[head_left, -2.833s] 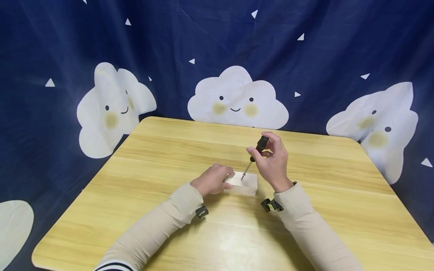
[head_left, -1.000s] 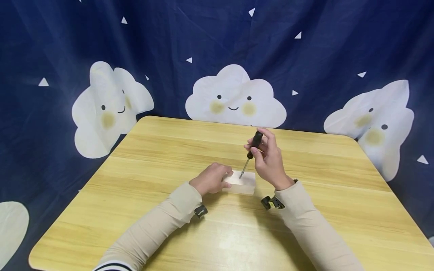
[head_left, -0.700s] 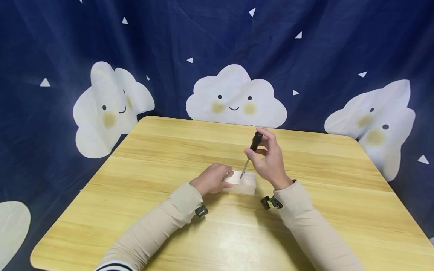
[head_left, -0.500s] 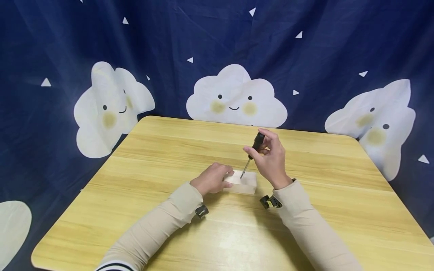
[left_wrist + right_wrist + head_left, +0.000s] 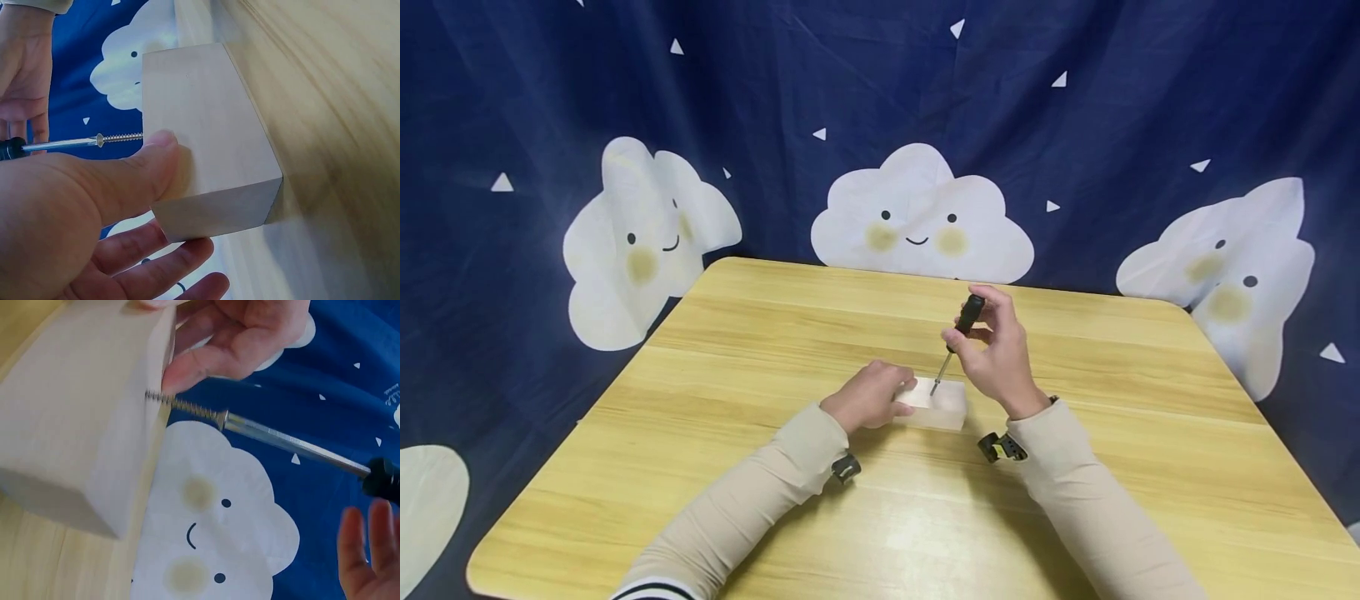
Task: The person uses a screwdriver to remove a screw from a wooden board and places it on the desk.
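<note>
A pale wooden block (image 5: 951, 402) lies on the table, its left end gripped between thumb and fingers of my left hand (image 5: 867, 397). From its top face stands a threaded screw (image 5: 122, 137), with part of the thread exposed. My right hand (image 5: 1002, 354) holds the black handle of a screwdriver (image 5: 970, 315), thumb on one side and fingers on the other. The screwdriver leans to the right, and its metal shaft (image 5: 294, 444) meets the screw's head. In the left wrist view, the thumb presses the side of the block (image 5: 209, 119) near one end.
The table (image 5: 715, 350) has a light wood-grain top with rounded corners. Behind it hangs a dark blue curtain (image 5: 760, 100) with white clouds and small triangles. Each wrist carries a small black camera mount, such as the right wrist's mount (image 5: 1000, 448).
The right thumb and fingers have shifted back and forth round the screwdriver handle, the thumb now farther left than one second ago. The left hand and block have stayed in place.
</note>
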Demonstrator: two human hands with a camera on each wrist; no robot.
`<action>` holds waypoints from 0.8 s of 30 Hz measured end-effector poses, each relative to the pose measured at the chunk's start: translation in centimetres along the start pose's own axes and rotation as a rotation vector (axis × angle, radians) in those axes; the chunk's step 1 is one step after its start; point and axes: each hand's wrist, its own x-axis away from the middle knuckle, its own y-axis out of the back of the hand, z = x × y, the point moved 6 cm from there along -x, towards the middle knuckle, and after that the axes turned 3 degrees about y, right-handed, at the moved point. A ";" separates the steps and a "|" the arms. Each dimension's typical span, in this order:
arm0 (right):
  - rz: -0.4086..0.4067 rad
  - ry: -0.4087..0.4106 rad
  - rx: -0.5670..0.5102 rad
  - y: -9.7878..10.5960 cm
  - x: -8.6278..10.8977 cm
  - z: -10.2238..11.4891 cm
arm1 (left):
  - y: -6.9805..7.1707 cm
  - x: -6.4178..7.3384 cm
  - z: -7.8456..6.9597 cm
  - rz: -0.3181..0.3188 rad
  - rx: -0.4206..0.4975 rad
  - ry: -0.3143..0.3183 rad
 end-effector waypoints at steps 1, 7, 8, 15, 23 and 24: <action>-0.024 0.001 0.044 0.1 0.0 0.0 | 0.0 0.0 0.0 0.002 0.002 0.002; -0.042 0.005 0.060 0.0 -0.2 0.3 | 0.0 0.0 0.0 0.004 0.000 -0.003; -0.020 0.006 0.031 -0.1 -0.2 0.4 | 0.0 0.0 0.0 0.004 -0.001 -0.004; 0.067 -0.014 -0.068 -0.4 -0.4 0.6 | 0.1 -0.1 0.1 0.008 -0.007 0.006; 0.068 -0.010 -0.109 -0.3 -0.2 0.7 | 0.1 0.0 0.0 0.009 -0.002 0.011; 0.065 -0.010 -0.112 -0.3 -0.2 0.7 | 0.0 0.0 0.0 0.011 0.000 0.015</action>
